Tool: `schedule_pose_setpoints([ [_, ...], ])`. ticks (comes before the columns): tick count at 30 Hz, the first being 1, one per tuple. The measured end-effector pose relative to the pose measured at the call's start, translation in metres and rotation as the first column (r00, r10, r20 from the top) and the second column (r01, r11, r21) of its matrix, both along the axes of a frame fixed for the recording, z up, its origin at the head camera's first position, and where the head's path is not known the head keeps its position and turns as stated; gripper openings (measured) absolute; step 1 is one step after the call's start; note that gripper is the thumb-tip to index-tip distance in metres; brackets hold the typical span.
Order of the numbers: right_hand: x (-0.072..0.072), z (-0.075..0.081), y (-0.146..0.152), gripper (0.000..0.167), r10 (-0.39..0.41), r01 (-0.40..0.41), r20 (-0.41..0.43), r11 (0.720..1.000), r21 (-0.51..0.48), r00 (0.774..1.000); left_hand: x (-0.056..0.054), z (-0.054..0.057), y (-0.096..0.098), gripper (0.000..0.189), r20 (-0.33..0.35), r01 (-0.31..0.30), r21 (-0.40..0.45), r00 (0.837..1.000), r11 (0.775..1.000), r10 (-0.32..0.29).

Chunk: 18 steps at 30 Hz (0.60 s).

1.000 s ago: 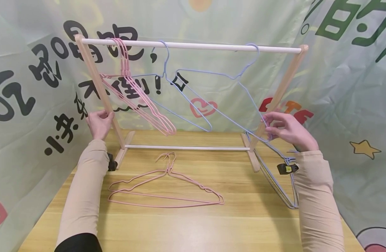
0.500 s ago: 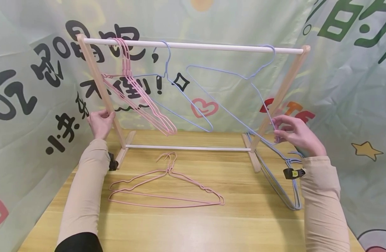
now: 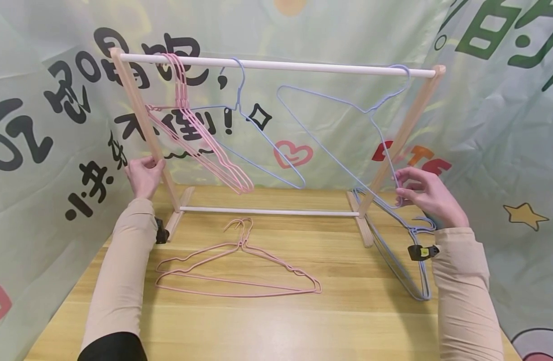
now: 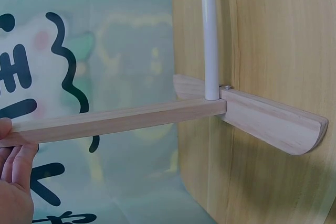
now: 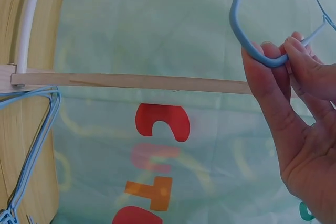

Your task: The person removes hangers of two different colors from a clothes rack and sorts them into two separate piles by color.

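Observation:
My right hand (image 3: 432, 196) pinches the lower right corner of a blue hanger (image 3: 323, 143) between thumb and fingers. That hanger's hook loops over the white top rail (image 3: 303, 66) near its right end, and the hanger hangs tilted. In the right wrist view its bent corner (image 5: 239, 27) lies between the fingertips. My left hand (image 3: 144, 176) grips the left wooden post (image 3: 138, 108) of the rack, thumb and fingers on either side of it. Another blue hanger (image 3: 269, 145) and several pink hangers (image 3: 204, 133) hang from the rail's left half.
Two pink hangers (image 3: 240, 288) lie overlapping on the wooden table (image 3: 276, 331) before the rack. Several blue hangers (image 3: 394, 268) lean by the right post (image 3: 405, 133), partly behind my right wrist. A lower white bar (image 3: 267, 211) joins the rack's feet. Printed cloth (image 3: 339, 30) hangs behind.
My right hand has moved right with the blue hanger's corner, and its hook has slid along the rail toward the right end. The left hand stays on the post.

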State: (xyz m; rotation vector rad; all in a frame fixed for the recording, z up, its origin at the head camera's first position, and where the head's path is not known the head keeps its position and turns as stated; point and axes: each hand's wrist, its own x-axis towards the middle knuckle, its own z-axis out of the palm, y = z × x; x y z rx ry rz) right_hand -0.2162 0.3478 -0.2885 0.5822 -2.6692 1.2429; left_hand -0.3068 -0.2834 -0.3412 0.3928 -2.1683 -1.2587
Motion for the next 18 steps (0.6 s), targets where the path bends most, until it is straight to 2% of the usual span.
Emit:
schedule_pose_setpoints([
  [18, -0.0002, 0.0033, -0.0027, 0.028, -0.017, 0.015, -0.048, 0.998, -0.053, 0.999, -0.0001, 0.001, 0.0019, 0.031, -0.019, -0.014, -0.008, 1.0, 1.0, 0.014],
])
